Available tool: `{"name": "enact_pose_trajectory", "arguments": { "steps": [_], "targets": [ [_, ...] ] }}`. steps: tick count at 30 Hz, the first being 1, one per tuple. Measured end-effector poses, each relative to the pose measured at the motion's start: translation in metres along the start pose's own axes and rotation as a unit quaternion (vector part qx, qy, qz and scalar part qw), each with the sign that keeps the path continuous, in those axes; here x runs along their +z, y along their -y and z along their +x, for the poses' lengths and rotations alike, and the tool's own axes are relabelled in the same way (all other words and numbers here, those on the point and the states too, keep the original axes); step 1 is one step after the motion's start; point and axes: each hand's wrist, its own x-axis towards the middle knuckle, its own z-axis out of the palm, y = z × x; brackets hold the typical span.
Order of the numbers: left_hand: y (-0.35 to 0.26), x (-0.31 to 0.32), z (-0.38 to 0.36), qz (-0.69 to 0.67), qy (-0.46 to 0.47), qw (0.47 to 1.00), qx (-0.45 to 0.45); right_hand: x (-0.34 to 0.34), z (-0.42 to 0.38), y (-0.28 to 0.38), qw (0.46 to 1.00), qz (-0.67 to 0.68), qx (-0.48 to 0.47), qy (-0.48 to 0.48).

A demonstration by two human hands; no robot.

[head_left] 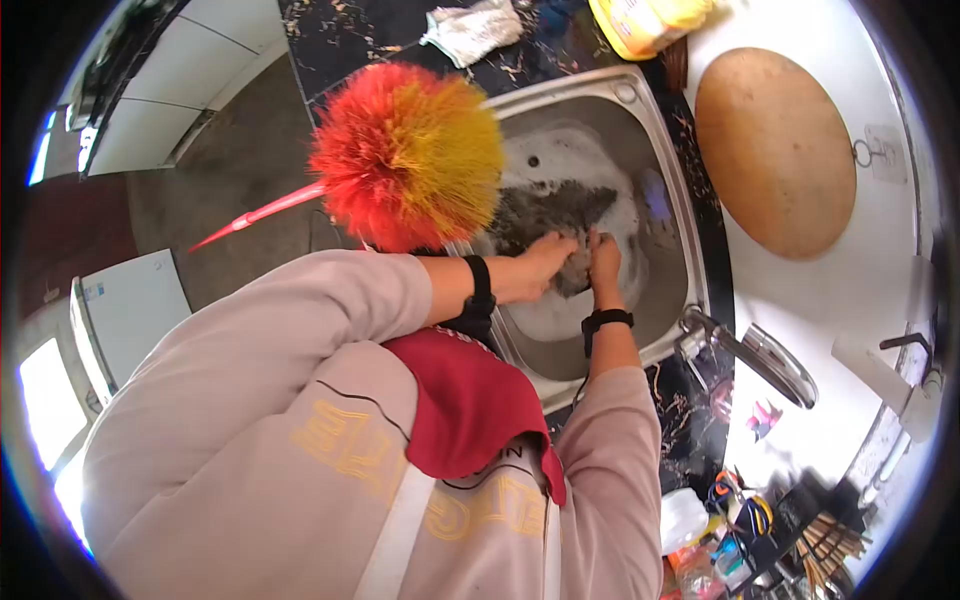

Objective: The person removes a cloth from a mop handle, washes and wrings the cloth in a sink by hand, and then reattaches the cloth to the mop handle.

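A dark grey, shaggy wet cloth (540,212) lies spread in sudsy water in the steel sink (520,352). My left hand (545,264) is closed on its near edge, with the fingertips partly hidden by the cloth. Beside it, my right hand (604,266) grips a bunched part of the same cloth, thumb side up. The two hands are close together, a little apart. A feather duster (405,155) with a bushy red and yellow head rests at the sink's left rim, its pink handle pointing left.
A faucet (750,355) stands right of the sink. Against the wall leans a round wooden board (778,152). A crumpled white cloth (475,32) and a yellow container (640,25) sit on the dark counter behind. Bottles, scissors and chopsticks (828,550) crowd the lower right.
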Motion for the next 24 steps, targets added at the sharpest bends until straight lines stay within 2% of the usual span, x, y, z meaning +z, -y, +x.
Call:
{"name": "enact_pose_trajectory", "arguments": {
  "steps": [1,2,3,4,5,6,9,11,12,14,15,16,17,18,19,21,23,24],
  "targets": [
    [-0.005,-0.004,-0.001,-0.027,0.045,0.999,0.010,-0.007,0.004,-0.015,0.999,0.050,0.007,0.015],
    [-0.010,-0.009,-0.003,-0.057,0.088,0.994,0.023,-0.014,0.004,-0.030,0.999,0.040,0.011,0.015],
    [-0.010,-0.014,0.002,-0.062,0.094,0.993,0.021,-0.022,0.003,-0.038,0.977,0.176,0.122,-0.013],
    [-0.008,-0.021,0.009,-0.045,0.051,0.997,0.034,-0.023,0.006,-0.053,0.922,0.310,0.229,-0.042],
    [-0.004,-0.026,0.015,-0.026,0.008,0.999,0.045,-0.012,0.008,-0.064,0.921,0.309,0.233,-0.045],
    [-0.002,-0.027,0.014,-0.022,0.011,0.999,0.042,-0.008,0.001,-0.061,0.911,0.335,0.240,-0.012],
    [-0.008,-0.024,0.004,-0.015,-0.014,0.999,0.025,-0.007,-0.036,-0.009,0.905,0.398,0.120,0.085],
    [-0.017,-0.022,-0.002,-0.030,-0.019,0.999,0.030,-0.038,-0.065,0.043,0.882,0.451,0.060,0.127],
    [-0.022,-0.021,-0.010,-0.028,-0.018,0.999,0.028,-0.059,-0.082,0.063,0.882,0.451,0.062,0.126],
    [-0.031,-0.020,-0.024,-0.103,-0.012,0.994,0.036,-0.086,-0.111,0.091,0.900,0.385,-0.062,0.195],
    [-0.020,-0.026,-0.014,-0.101,-0.010,0.994,0.032,-0.082,-0.115,0.093,0.901,0.385,-0.058,0.194],
    [0.000,-0.036,0.005,-0.084,0.015,0.995,0.053,-0.077,-0.118,0.095,0.919,0.350,-0.111,0.145],
    [0.006,-0.034,0.010,-0.173,0.052,0.983,0.038,-0.070,-0.119,0.098,0.931,0.312,-0.164,0.096],
    [0.012,-0.032,0.015,-0.259,0.085,0.962,0.016,-0.053,-0.113,0.099,0.954,0.266,-0.137,0.017],
    [0.013,-0.027,0.014,-0.258,0.085,0.962,0.014,-0.039,-0.098,0.090,0.954,0.266,-0.135,0.016],
    [0.015,-0.018,0.013,-0.192,0.100,0.976,-0.015,-0.014,-0.061,0.059,0.980,0.141,-0.083,-0.112],
    [0.014,-0.010,0.009,-0.154,0.106,0.982,-0.033,-0.007,-0.032,0.018,0.997,0.012,-0.044,-0.065],
    [0.011,-0.006,0.006,-0.069,0.081,0.994,0.003,-0.009,-0.023,-0.004,0.998,0.010,-0.039,-0.057]
  ]
}}
